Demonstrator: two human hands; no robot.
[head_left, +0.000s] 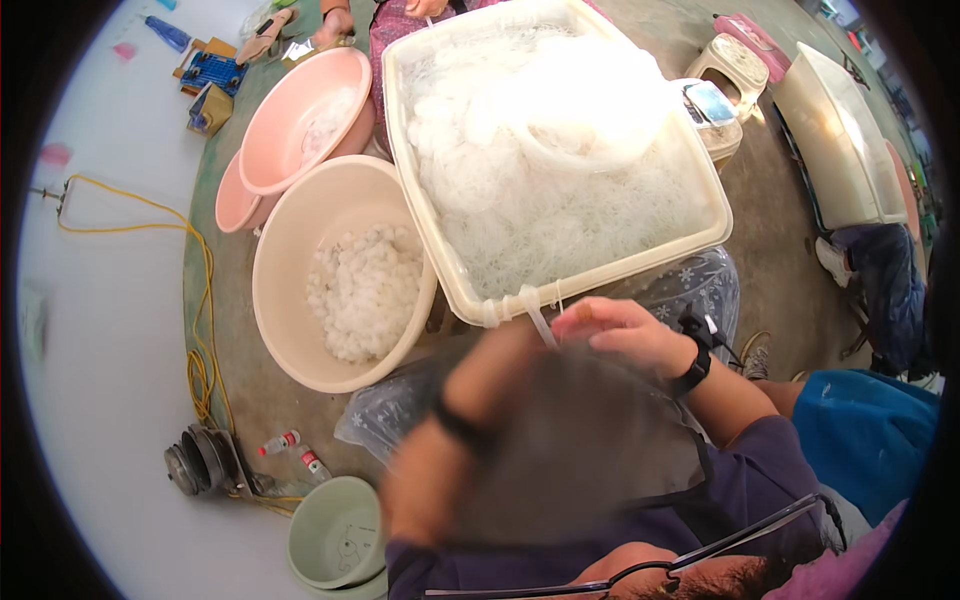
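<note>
In front of me stands a large cream rectangular tub (590, 272) heaped with fine white, thread-like netting (480, 195). At its near rim hangs a pale strap (538, 314). My right hand (635, 335), with a dark band at the wrist, is beside this strap, fingers bent and drawn together. A thin pale line runs down to its fingertips; what they pinch is too small to make out. My left hand (512, 350) is smeared by motion just below the rim, its fingers unreadable. Dark see-through material (590, 440) lies across my front.
To the left, a round cream basin (275, 290) holds small white lumps (365, 300). Pink basins (260, 140) stand behind it. Another person's hand (335, 25) shows at the far side. Stools (735, 70) and an upright tub (835, 150) are right; green basins (305, 540) are lower left.
</note>
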